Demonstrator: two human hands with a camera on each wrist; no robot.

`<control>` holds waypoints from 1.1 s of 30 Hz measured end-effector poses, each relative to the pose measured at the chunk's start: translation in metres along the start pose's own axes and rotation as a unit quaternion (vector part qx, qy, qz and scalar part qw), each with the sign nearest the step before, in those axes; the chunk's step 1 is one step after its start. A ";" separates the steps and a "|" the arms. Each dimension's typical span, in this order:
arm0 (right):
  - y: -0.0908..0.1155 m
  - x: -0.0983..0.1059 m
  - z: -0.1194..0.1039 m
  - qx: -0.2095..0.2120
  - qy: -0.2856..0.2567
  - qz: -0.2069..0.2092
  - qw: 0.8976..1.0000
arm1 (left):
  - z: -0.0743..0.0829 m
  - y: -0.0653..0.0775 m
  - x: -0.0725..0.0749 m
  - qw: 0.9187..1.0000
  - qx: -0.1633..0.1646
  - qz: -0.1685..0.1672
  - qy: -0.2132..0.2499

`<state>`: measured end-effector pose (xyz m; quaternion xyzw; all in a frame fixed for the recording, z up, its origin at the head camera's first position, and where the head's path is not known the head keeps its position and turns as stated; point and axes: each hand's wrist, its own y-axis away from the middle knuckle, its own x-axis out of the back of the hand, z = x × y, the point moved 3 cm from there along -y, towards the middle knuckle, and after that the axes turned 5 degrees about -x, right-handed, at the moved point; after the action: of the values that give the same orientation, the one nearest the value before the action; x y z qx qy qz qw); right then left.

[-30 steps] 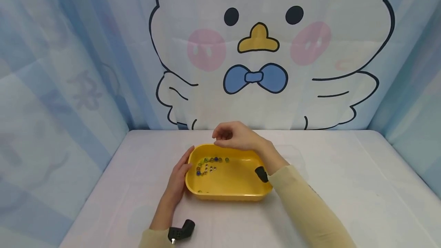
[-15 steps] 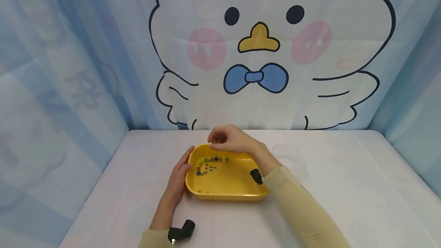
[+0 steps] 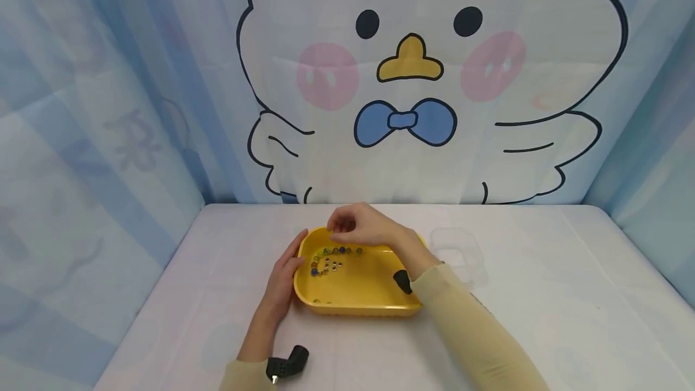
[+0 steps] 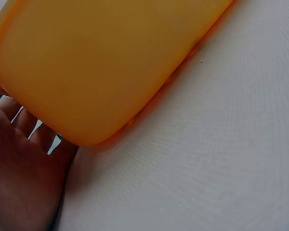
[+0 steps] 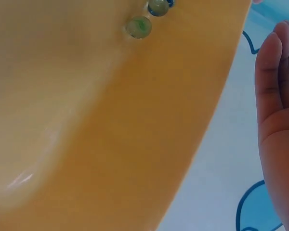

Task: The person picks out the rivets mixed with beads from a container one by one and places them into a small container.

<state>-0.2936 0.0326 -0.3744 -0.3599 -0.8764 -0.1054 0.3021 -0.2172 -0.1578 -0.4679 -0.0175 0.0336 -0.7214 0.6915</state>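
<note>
A yellow tray (image 3: pixel 374 282) stands on the table, its left part holding a curved row of glass marbles (image 3: pixel 317 263) in green, blue and amber. Several tiny shiny pieces (image 3: pixel 333 267) lie inside the curve; they are too small to identify. My left hand (image 3: pixel 282 276) grips the tray's left side, thumb at the rim and fingers along the outer wall (image 4: pixel 101 72). Above the back rim is my right hand (image 3: pixel 364 225), fingers curved and thumb near the fingertips. Its palm side (image 5: pixel 279 120) appears in the right wrist view, but whether the fingertips pinch anything is hidden.
A clear, see-through square container or lid (image 3: pixel 460 252) lies on the white table (image 3: pixel 543 294), right of the tray. A printed curtain (image 3: pixel 407 155) hangs along the back edge, with more cloth at both sides. Black camera mounts (image 3: pixel 288 364) sit on both wrists.
My right hand has moved a little left and lower, toward the tray's back rim. More of the clear square piece shows behind the right arm. The left hand, tray and marbles stay put.
</note>
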 end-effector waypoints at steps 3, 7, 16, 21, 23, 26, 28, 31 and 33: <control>-0.001 -0.002 0.002 -0.004 0.004 -0.004 1.000 | 0.000 0.000 0.001 1.000 0.001 0.000 0.000; -0.001 -0.003 0.002 0.000 0.009 -0.009 1.000 | 0.000 -0.001 0.001 1.000 0.000 -0.001 0.003; -0.001 -0.006 0.005 -0.010 0.026 -0.038 0.999 | 0.001 0.000 0.000 1.000 -0.004 -0.002 0.000; -0.001 -0.009 0.009 -0.022 0.058 -0.061 0.996 | 0.000 0.000 0.000 1.000 -0.003 -0.001 0.001; -0.002 -0.010 0.012 -0.025 0.071 -0.071 0.995 | 0.000 0.000 0.000 1.000 -0.003 0.000 0.002; -0.003 -0.013 0.015 -0.032 0.083 -0.084 0.992 | 0.000 0.000 0.000 1.000 -0.003 0.001 0.002; -0.004 -0.014 0.017 -0.038 0.086 -0.090 0.991 | 0.000 -0.001 0.000 1.000 -0.004 0.001 0.002; -0.003 -0.015 0.017 -0.047 0.088 -0.098 0.990 | -0.001 -0.001 0.001 1.000 -0.003 0.001 0.001; -0.003 -0.016 0.018 -0.052 0.089 -0.104 0.989 | -0.001 -0.001 0.000 1.000 -0.003 0.000 0.000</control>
<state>-0.2949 0.0280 -0.3981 -0.2714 -0.8721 -0.2132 0.3469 -0.2177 -0.1580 -0.4687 -0.0195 0.0362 -0.7213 0.6914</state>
